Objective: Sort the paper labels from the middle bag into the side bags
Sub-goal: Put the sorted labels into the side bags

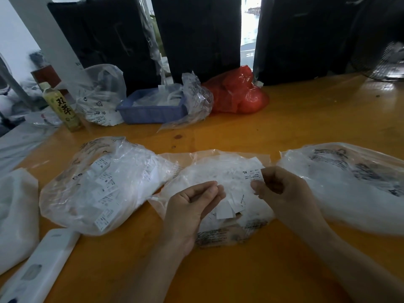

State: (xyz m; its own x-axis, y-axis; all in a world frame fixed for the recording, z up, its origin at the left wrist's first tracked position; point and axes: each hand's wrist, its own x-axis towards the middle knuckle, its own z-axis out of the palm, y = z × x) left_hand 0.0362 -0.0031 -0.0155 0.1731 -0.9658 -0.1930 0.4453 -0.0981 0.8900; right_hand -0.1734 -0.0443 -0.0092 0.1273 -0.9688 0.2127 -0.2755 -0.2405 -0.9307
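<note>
Three clear plastic bags lie in a row on the orange table. The middle bag holds loose white labels, print mostly unreadable. Right hand pinches an "XL" label above that bag, its lower edge hidden by fingers. Left hand hovers over the pile, fingers loosely curled, holding nothing visible. Left bag shows labels; right bag, cut off at frame edge, has indistinct contents.

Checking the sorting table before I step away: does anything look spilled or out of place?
Nothing looks spilled. The labels sit in the middle bag, the right hand pinches one label, and the left hand is empty.
</note>
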